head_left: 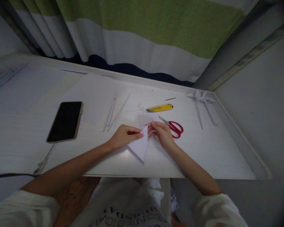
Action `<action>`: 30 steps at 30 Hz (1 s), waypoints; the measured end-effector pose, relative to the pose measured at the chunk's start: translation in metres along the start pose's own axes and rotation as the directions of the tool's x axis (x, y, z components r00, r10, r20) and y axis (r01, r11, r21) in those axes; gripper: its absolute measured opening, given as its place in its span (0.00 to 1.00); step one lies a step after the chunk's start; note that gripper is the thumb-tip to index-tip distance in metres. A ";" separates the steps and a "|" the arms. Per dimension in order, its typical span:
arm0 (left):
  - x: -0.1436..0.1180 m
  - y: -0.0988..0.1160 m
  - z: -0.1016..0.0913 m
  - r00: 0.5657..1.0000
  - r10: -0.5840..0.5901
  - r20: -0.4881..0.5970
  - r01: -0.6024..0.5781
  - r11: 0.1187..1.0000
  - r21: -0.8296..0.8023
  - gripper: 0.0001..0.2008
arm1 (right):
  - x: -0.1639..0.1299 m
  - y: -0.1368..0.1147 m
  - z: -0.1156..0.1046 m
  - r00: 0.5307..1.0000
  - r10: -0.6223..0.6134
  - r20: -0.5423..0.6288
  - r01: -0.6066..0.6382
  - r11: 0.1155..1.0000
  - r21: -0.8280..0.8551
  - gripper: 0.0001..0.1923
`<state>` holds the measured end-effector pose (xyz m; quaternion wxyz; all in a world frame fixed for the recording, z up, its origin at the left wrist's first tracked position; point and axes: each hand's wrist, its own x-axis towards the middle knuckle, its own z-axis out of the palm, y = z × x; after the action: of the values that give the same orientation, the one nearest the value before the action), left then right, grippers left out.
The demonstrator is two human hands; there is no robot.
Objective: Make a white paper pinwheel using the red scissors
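A piece of white paper folded into a triangle (139,147) is held just above the table's front part, one corner pointing down. My left hand (125,136) pinches it between thumb and fingers on its upper left side. At its top corner, my right hand (162,132) has thumb and fingertips closed together on the paper's edge. Behind the hands lies a small white paper piece (145,118), partly covered by my right fingers. Scissors with red handles (176,128) lie just beyond my right hand, a little covered by it. Past them is a yellow utility knife (161,108).
A black phone (65,122) with a cable lies at left. Large white paper sheets (92,91) and several thin rolled paper sticks (111,110) are behind my left hand. Paper pinwheel-like shapes on sticks (202,97) lie at the far right corner, by the wall.
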<state>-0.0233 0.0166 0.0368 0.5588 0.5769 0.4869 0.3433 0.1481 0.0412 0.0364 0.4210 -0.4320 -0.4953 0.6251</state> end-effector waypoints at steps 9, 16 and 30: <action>0.000 -0.001 0.002 1.000 -0.013 0.019 0.013 1.000 -0.025 0.10 | -0.002 0.000 0.003 0.999 0.022 0.026 -0.022 1.000 0.004 0.07; 0.000 -0.002 0.003 0.999 -0.027 0.043 0.029 0.999 -0.040 0.11 | -0.004 0.002 0.004 1.000 0.026 -0.013 -0.025 0.998 0.049 0.05; 0.000 -0.001 0.003 0.997 -0.067 0.040 0.069 0.996 -0.050 0.13 | -0.004 0.002 0.005 0.999 0.054 0.009 -0.054 0.994 0.091 0.05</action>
<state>-0.0206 0.0156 0.0351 0.5940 0.5518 0.4867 0.3254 0.1442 0.0357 0.0354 0.4218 -0.4235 -0.4557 0.6596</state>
